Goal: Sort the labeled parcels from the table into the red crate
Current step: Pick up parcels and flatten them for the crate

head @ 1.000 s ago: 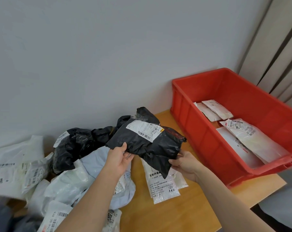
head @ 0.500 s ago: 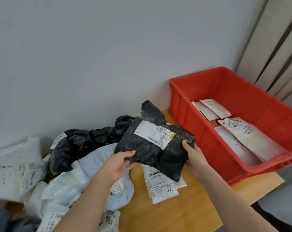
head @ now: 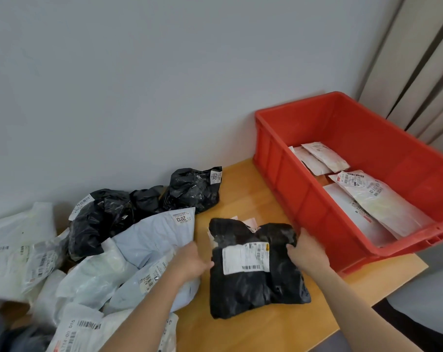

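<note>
We see the black parcel (head: 256,270) lying flat on the tabletop (head: 243,334), label up, just beside the red crate (head: 301,199) at its 8 o'clock corner. The label print is too small for us to read. Pale parcel edges poke out from under its far side; what they belong to is hidden.

Left hand (head: 190,260) sits at the parcel's 9 o'clock edge, its fingers tucked out of sight against the parcel; we cannot tell whether they grasp it. Right hand (head: 306,252) is at the 2 o'clock corner, fingers (head: 291,247) curled onto the black wrap and grasping it.

The heap of white and pale blue parcels (head: 93,262) at 9 o'clock is cut off by the frame's left and bottom edges. Behind it, crumpled black bags (head: 139,209) lie against the wall. White parcels (head: 367,196) lie inside the crate, its near wall hiding their lower ends.

Half a second ago we held the black parcel raised and tilted above the tabletop; now it is down, and the black bag (head: 195,189) marked 2023 behind it has come into view.
</note>
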Demonstrator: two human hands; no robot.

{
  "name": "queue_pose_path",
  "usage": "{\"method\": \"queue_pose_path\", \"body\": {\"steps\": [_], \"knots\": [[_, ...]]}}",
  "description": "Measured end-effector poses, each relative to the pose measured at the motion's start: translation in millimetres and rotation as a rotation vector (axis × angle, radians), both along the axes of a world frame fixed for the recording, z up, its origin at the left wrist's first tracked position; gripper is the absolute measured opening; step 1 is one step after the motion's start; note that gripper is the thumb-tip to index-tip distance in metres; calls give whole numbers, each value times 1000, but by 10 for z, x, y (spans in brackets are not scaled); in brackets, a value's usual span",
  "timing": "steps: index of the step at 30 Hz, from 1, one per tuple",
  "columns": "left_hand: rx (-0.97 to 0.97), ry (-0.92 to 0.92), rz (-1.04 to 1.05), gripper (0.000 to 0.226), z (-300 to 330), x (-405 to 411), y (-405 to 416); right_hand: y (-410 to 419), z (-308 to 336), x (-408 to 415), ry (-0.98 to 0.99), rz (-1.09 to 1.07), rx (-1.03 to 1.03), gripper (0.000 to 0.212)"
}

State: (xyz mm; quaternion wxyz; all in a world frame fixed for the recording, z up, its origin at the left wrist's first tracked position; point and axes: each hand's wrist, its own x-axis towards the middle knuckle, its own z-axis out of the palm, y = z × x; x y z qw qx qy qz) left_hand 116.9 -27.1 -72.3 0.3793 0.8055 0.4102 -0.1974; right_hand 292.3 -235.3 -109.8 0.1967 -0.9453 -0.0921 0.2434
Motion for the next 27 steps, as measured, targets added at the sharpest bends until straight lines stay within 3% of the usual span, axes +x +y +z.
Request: {"method": "queue_pose_path", "body": {"steps": [2, 5, 9, 13, 21, 23, 27], "knots": [[294, -164, -124, 43, -46, 54, -119, -9, -77, -137, -240, 56, -39, 59], [357, -341, -345, 51, -187, 137, -276, 24, -159, -372, -383, 283, 153, 57], [313, -132, -579, 76, -483, 193, -449, 47, -381, -551, -193, 513, 46, 59], [287, 25, -609, 92, -754, 174, -490, 11, -598, -542, -87, 536, -88, 70], [312, 164, -683, 108, -992, 137, -545, -11, -831, -466, 47, 629, -261, 81], [278, 155, -655, 105, -986, 175, -577, 23, -792, -445, 99, 624, -270, 82], [398, -104, -525, 62, -899, 303, -540, 126, -741, -445, -31, 521, -116, 69]]}}
